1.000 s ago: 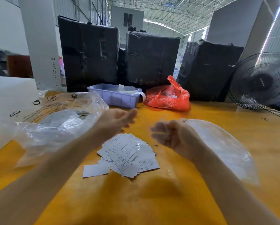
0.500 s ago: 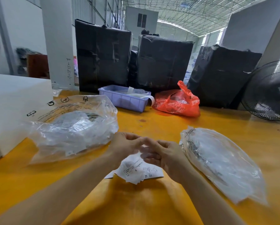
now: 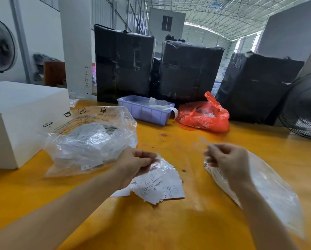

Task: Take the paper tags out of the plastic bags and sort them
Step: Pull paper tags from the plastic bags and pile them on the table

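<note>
White paper tags [image 3: 162, 186] printed with sizes lie in a loose pile on the yellow table [image 3: 169, 224], front centre. My left hand [image 3: 135, 165] hovers over the pile's left edge, fingers curled round a small clear bag [image 3: 155, 164] that is blurred. My right hand [image 3: 227, 159] is off to the right and pinches a thin clear plastic strip [image 3: 203, 140] that sticks up and left. Under that wrist lies a flat clear plastic bag [image 3: 270, 192]. A big crumpled clear bag [image 3: 89, 141] holding small packets of tags sits at the left.
A white box [image 3: 15, 114] stands at the left edge. At the back are a purple tray [image 3: 144, 112], a red plastic bag [image 3: 205, 116] and black wrapped bales [image 3: 190, 69]. A floor fan [image 3: 306, 105] stands at the right.
My hands met over the tag pile half a second ago and have now pulled apart. The right hand moved right and up with the clear strip.
</note>
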`<act>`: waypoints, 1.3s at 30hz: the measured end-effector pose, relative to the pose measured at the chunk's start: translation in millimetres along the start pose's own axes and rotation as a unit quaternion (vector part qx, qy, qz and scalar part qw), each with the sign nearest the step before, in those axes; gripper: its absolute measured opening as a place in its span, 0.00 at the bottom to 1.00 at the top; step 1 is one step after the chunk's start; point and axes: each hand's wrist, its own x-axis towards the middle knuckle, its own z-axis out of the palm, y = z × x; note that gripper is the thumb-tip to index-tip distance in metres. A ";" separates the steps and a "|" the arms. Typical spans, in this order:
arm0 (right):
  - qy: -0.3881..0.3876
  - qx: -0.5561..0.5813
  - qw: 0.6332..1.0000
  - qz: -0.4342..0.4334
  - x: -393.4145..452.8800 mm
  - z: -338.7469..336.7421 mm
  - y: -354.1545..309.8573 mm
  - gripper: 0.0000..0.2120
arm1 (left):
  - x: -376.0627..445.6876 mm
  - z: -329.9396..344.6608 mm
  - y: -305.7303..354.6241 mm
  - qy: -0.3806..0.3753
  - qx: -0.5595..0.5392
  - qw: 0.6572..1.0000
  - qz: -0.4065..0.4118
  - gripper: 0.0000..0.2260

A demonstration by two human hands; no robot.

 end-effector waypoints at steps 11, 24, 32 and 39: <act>-0.013 -0.639 0.768 0.046 16.8 -46.6 -3.7 0.11 | -19.7 -27.0 -19.1 0.068 0.028 0.993 0.097 0.21; -0.432 0.094 0.881 0.168 -28.9 73.7 -9.4 0.09 | -24.9 -27.1 -27.4 0.037 0.084 0.985 0.146 0.22; -0.315 0.313 0.863 0.240 -44.0 83.5 -9.3 0.07 | -24.1 -17.5 -31.7 0.023 -0.101 0.992 0.077 0.20; -0.236 -0.141 0.958 -0.087 -31.0 68.7 -11.2 0.07 | -19.6 -32.8 -20.4 0.131 -0.103 0.977 0.136 0.16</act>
